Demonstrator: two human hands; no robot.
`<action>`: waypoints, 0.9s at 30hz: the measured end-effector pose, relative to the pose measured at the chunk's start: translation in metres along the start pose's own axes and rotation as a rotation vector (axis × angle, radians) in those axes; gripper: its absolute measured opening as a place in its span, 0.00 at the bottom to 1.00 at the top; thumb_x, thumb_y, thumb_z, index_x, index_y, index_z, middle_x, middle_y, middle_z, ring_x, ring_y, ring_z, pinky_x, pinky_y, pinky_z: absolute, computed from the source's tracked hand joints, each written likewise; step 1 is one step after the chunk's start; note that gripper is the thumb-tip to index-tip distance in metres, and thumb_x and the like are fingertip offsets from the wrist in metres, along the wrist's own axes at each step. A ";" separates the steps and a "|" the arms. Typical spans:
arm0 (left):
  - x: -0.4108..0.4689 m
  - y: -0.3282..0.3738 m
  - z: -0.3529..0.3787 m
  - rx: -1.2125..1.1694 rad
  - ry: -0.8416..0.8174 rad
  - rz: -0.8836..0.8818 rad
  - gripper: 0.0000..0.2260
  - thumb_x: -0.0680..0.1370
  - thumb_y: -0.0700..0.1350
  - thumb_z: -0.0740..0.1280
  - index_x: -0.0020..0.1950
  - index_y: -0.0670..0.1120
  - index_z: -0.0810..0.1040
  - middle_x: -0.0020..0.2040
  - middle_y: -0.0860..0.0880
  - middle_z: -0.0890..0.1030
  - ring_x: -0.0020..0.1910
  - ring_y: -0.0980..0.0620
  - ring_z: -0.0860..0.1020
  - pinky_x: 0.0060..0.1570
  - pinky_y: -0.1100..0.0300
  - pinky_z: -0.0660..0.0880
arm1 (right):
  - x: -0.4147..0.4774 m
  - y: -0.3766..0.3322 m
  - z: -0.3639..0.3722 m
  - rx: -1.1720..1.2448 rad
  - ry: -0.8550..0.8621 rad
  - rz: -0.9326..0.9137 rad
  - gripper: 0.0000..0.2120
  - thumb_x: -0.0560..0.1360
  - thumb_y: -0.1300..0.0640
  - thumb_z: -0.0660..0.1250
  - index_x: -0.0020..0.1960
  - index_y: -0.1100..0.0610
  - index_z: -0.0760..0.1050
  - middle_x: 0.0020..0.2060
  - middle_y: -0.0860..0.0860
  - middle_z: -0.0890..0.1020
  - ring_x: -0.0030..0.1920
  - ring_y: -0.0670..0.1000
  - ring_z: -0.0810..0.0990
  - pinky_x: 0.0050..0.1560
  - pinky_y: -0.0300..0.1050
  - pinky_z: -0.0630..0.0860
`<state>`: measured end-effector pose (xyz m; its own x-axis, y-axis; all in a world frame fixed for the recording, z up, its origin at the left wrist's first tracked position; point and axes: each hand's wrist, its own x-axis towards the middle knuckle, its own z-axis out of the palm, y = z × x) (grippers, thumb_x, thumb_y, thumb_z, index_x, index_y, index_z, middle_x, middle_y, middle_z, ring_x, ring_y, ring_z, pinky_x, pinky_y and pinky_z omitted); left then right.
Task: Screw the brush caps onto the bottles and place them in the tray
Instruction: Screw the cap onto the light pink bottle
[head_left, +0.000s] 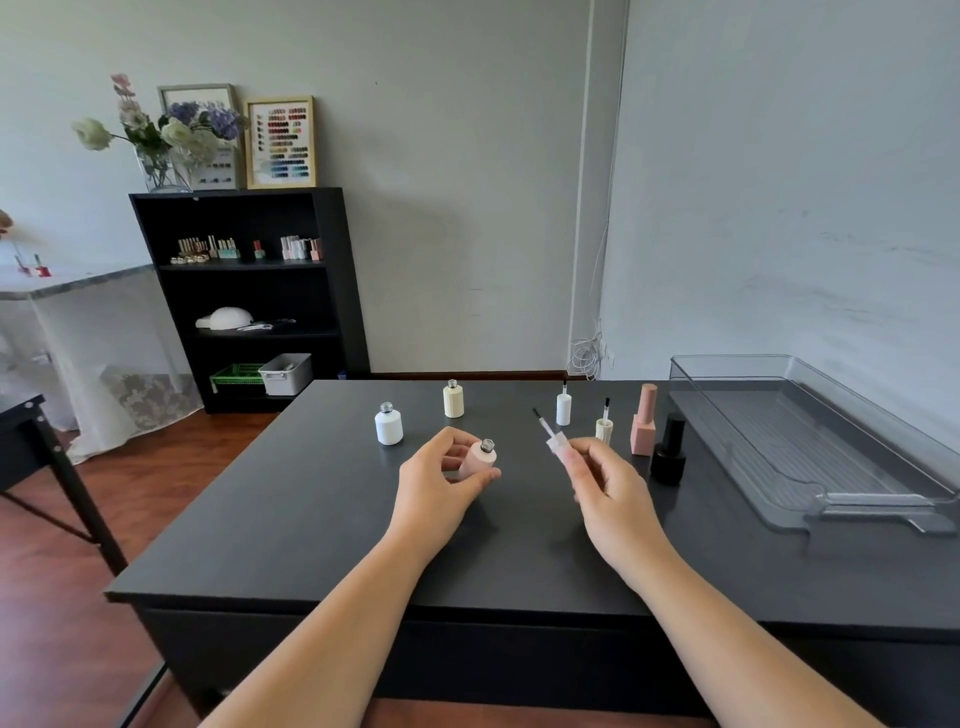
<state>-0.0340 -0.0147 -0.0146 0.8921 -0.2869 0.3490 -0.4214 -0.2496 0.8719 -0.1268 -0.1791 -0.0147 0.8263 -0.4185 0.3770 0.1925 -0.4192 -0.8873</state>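
Pink bottle (477, 459) gripped in the left hand (441, 483), brush cap (557, 446) pinched in the right hand (610, 493): capping stage; next, brush into neck, then twist.

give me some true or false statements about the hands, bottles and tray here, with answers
1. The left hand holds a pink bottle that has no cap on. True.
2. The right hand holds a black bottle. False: it holds a brush cap, and the black bottle stands on the table.
3. Two bottles are already in the tray. False: there are no bottles in it.
4. The white bottle stands on the table with no cap on. True.
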 end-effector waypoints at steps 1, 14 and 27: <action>0.000 0.000 0.000 0.008 -0.005 -0.001 0.11 0.68 0.46 0.76 0.44 0.56 0.76 0.43 0.58 0.81 0.45 0.59 0.78 0.42 0.69 0.73 | 0.000 0.001 -0.001 0.023 -0.004 0.001 0.10 0.77 0.43 0.60 0.43 0.44 0.77 0.24 0.43 0.67 0.27 0.45 0.65 0.28 0.35 0.63; -0.002 -0.004 0.002 0.120 -0.068 0.117 0.13 0.67 0.42 0.75 0.43 0.59 0.78 0.46 0.56 0.79 0.46 0.62 0.75 0.44 0.69 0.72 | -0.004 0.005 -0.003 0.154 0.084 0.006 0.04 0.72 0.58 0.71 0.43 0.49 0.81 0.34 0.44 0.82 0.35 0.42 0.77 0.35 0.29 0.71; -0.003 -0.002 0.003 0.166 -0.085 0.155 0.13 0.67 0.40 0.74 0.43 0.58 0.78 0.44 0.55 0.78 0.45 0.59 0.75 0.45 0.64 0.74 | -0.004 0.007 -0.001 0.012 0.012 -0.042 0.07 0.72 0.59 0.71 0.43 0.46 0.80 0.33 0.43 0.80 0.30 0.39 0.73 0.32 0.26 0.68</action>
<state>-0.0363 -0.0161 -0.0184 0.8005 -0.4086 0.4384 -0.5798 -0.3432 0.7389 -0.1287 -0.1808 -0.0220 0.8111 -0.4105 0.4167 0.2330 -0.4266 -0.8739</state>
